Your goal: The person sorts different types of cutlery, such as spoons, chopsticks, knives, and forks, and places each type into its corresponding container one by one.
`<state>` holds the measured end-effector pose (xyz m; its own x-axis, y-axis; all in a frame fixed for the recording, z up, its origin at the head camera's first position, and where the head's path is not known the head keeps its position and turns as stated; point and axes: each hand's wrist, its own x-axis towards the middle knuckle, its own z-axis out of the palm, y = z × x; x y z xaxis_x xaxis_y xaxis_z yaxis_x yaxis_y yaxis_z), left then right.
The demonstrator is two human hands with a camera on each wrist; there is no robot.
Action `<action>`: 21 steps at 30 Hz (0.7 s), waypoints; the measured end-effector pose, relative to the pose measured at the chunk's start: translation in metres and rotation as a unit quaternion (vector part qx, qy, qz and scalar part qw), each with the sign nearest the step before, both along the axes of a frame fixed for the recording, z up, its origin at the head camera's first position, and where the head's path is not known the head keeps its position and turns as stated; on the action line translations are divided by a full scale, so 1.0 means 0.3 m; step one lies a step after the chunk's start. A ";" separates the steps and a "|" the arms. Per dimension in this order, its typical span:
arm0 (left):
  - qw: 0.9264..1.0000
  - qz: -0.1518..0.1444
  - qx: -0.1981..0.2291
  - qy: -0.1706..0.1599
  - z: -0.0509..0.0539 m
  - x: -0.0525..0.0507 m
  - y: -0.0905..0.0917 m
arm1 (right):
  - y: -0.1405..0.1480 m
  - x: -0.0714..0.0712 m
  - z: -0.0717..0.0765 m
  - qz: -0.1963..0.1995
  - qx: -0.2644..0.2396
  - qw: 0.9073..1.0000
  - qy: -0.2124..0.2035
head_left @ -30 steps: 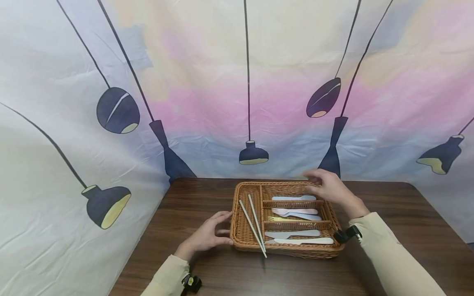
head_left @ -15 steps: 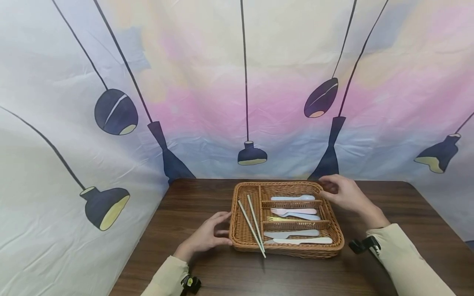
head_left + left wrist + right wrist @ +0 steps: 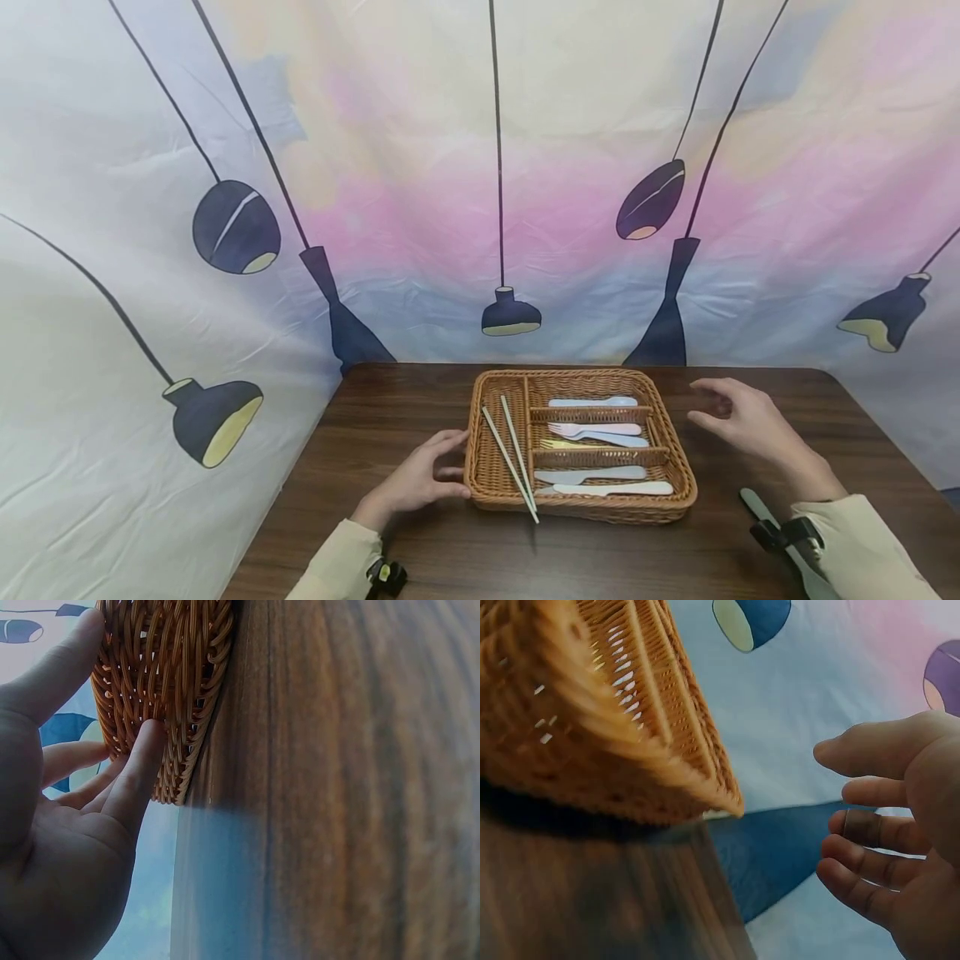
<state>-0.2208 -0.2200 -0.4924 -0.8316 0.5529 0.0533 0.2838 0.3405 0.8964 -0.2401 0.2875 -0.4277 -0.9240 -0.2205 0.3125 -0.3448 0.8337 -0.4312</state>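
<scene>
A brown wicker cutlery basket [image 3: 622, 512] with several compartments stands on the table. My left hand [image 3: 414, 475] rests its fingertips against the basket's left wall; in the left wrist view its fingers [image 3: 135, 776] are extended along the weave. My right hand [image 3: 757, 421] is apart from the basket, to its right, with nothing between its loosely bent fingers. Two pale chopsticks [image 3: 510, 458] lie in the left compartment, their ends over the front rim. A light-blue utensil [image 3: 592, 402], a pink fork [image 3: 600, 429], a yellow fork [image 3: 564, 444], and a white knife [image 3: 622, 488] fill other compartments.
A grey-green long-handled utensil [image 3: 757, 504] lies on the dark wooden table [image 3: 600, 567], partly hidden by the right wrist's camera strap. Behind the table hangs a cloth [image 3: 420, 208] printed with lamps.
My right hand has moved off the basket's back right corner, rightward and toward me. The grey-green utensil has come into sight beneath that wrist. My left hand and the basket have stayed in place.
</scene>
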 end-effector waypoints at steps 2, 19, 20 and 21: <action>1.000 0.000 0.001 0.001 0.001 0.000 0.000 | 0.020 0.019 -0.010 -0.011 0.005 1.000 -0.005; 1.000 -0.001 0.004 0.000 -0.005 -0.001 -0.003 | 0.136 0.148 -0.094 -0.064 0.027 0.993 -0.097; 1.000 -0.003 0.004 0.000 -0.004 -0.002 -0.002 | 0.140 0.153 -0.100 -0.065 0.027 0.992 -0.102; 1.000 -0.004 0.004 0.000 -0.003 -0.003 -0.002 | 0.143 0.158 -0.106 -0.064 0.025 0.992 -0.110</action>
